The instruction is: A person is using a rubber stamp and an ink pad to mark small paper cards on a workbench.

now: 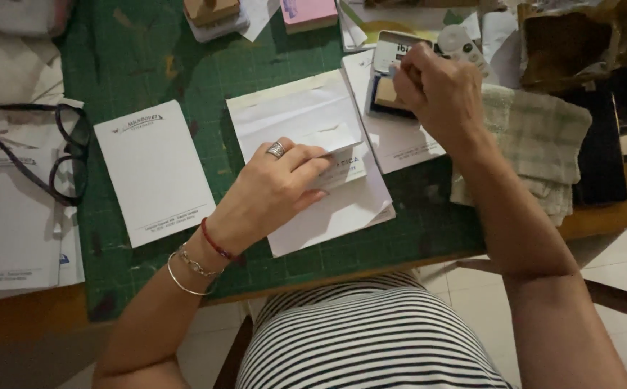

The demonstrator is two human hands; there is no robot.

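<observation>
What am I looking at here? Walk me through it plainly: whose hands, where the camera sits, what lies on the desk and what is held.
There is no machine: one camera on a person's head looks down at their own bare hands. The desk carries a green cutting mat. The left hand, with a ring and bracelets, presses down on a stack of white envelopes. The right hand is closed around something small over an open ink pad; what it grips is hidden, perhaps a stamp. Another white printed envelope lies to the left, beside a pair of black glasses. A checked cloth sits at the right.
</observation>
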